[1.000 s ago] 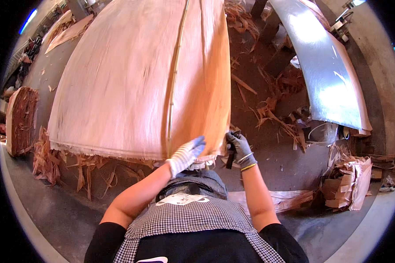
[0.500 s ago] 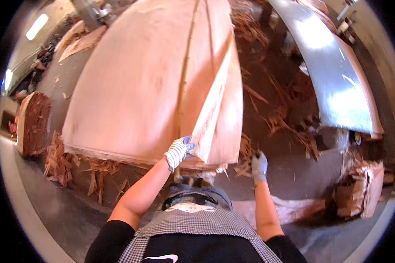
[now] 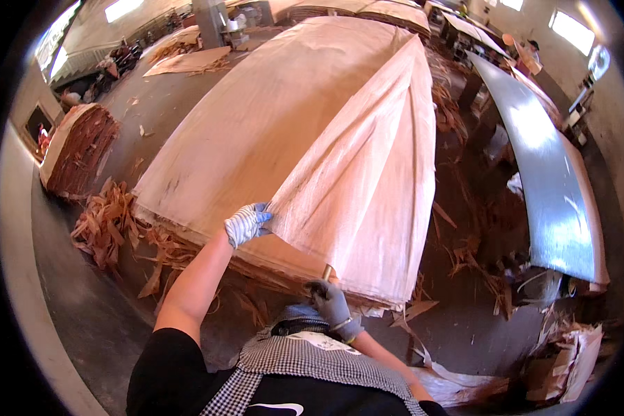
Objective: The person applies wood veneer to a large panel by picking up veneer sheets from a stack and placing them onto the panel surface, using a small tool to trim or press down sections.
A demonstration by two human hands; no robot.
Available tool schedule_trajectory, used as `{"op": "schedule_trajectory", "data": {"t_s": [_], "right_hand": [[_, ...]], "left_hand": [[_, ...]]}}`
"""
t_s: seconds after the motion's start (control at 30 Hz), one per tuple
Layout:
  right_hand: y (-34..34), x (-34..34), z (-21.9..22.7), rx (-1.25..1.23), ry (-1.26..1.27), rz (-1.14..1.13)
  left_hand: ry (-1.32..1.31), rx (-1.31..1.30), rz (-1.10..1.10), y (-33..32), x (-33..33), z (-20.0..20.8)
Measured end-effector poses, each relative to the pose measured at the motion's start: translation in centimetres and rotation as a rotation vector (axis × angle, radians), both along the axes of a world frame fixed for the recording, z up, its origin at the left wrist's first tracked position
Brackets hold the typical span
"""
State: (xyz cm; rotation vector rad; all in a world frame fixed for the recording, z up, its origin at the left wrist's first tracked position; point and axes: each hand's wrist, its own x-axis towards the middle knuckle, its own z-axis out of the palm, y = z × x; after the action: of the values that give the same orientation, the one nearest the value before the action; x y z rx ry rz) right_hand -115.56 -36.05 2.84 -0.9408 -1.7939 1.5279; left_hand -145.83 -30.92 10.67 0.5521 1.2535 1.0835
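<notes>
A tall stack of thin wood veneer sheets (image 3: 256, 104) lies in front of me. My left hand (image 3: 247, 225), in a striped glove, is closed on the edge of the top veneer sheet (image 3: 347, 201), pinching its near left corner. That sheet is lifted and folds in long creases that run to the far right. At the near edge of the stack, my right hand (image 3: 331, 303), in a grey glove, is closed round the end of a bamboo pole (image 3: 328, 272). The rest of the pole is hidden under the lifted sheet.
A shiny metal-topped table (image 3: 548, 166) stands to the right. Veneer scraps (image 3: 107, 225) heap by the stack's left corner, and others litter the floor. Bundles of veneer stand at the left (image 3: 80, 152) and lower right (image 3: 575, 364). Further stacks (image 3: 353, 8) lie beyond.
My left hand has drawn the sheet's corner leftward, spreading it over the pole. My right hand has come from the right side to the pole's near end. The view has tilted up.
</notes>
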Motion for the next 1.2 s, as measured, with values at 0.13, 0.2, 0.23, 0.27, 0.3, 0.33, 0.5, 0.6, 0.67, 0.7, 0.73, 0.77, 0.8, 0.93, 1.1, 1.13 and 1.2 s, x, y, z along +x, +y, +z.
{"op": "schedule_trajectory", "data": {"t_s": [0.13, 0.2, 0.23, 0.27, 0.3, 0.33, 0.5, 0.6, 0.67, 0.7, 0.73, 0.77, 0.8, 0.93, 1.1, 1.13, 1.2], "right_hand": [[-3.5, -0.9, -4.7, 0.019, -0.286, 0.039], [-4.3, -0.3, -4.5, -0.141, -0.317, 0.014], [-4.7, 0.2, -5.0, -0.316, -0.246, -0.071], [-4.8, 0.3, -4.8, -0.483, -0.166, -0.16], [-5.0, 0.3, -4.4, -0.477, -0.084, -0.214], [-5.0, 0.4, -3.1, -0.458, -0.003, -0.271], [-0.9, 1.8, -3.7, -0.421, 0.144, -0.641], [2.1, 0.4, 3.2, -0.701, 0.149, -0.693], [2.7, -0.9, 8.0, -0.605, 0.021, -0.642], [3.0, -1.7, 11.1, -0.6, 0.06, -0.615], [3.2, -2.5, 14.1, -0.599, 0.101, -0.592], [3.2, -3.5, 17.0, -0.528, 0.154, -0.629], [3.2, -4.4, 19.5, -0.455, 0.206, -0.662], [1.7, -2.6, 24.2, -0.566, 0.377, -0.5], [4.4, 9.4, 13.2, -0.788, 0.065, -0.695], [5.2, 11.2, 12.1, -0.75, 0.052, -0.69], [6.4, 14.7, 10.9, -0.661, 0.039, -0.711]], "left_hand": [[-0.093, 0.057, 0.098, -2.7, -6.1, -1.2], [-0.096, 0.057, 0.134, -4.2, -8.3, -2.9], [-0.068, 0.044, 0.123, -5.1, -8.8, -4.0], [-0.036, 0.038, 0.109, -6.0, -9.2, -4.9], [-0.172, 0.053, 0.09, -7.4, -9.5, -5.9], [-0.183, -0.035, 0.147, -8.0, -9.4, -7.8], [-0.356, -0.071, 0.261, -9.0, -5.4, -11.5], [-0.488, -0.065, 0.193, -9.1, -3.2, -10.4], [-0.557, 0.032, 0.148, -8.9, -2.8, -10.7], [-0.585, 0.029, 0.199, -9.0, -2.7, -9.0], [-0.611, 0.022, 0.247, -9.5, -3.0, -7.5], [-0.672, -0.011, 0.157, -10.4, -4.0, -5.6], [-0.734, -0.043, 0.068, -11.6, -5.1, -4.5], [-0.74, 0.111, -0.407, -15.6, -6.9, -5.0], [-0.916, 0.473, 0.431, -14.0, -11.7, -4.0], [-0.837, 0.47, 0.572, -14.1, -12.9, -4.7], [-1.3, 0.461, 0.574, -13.8, -14.0, -7.1]]}}
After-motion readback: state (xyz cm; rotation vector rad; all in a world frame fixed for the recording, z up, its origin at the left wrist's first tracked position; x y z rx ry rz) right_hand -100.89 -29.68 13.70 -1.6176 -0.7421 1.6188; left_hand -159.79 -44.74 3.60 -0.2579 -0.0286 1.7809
